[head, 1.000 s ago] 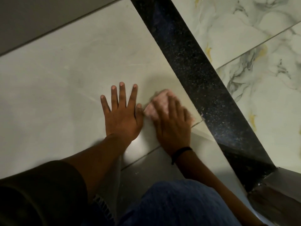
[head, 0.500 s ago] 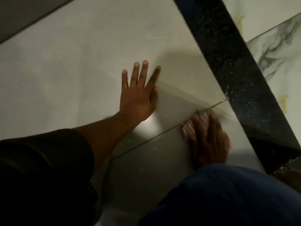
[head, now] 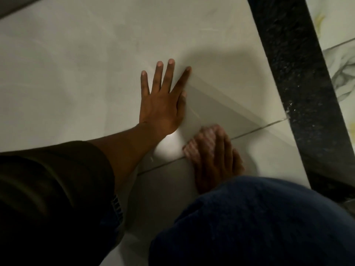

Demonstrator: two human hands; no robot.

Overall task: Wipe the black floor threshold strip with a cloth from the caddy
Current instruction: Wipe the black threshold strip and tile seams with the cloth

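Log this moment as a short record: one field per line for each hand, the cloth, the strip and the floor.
left hand: flat on the pale tile, fingers spread, holding nothing
right hand: pressing the cloth onto the tile, blurred
cloth: pinkish, under the right hand, on the grout line
black threshold strip: right of both hands, untouched, pale specks on it
pale tile: glossy, glare beside the left wrist
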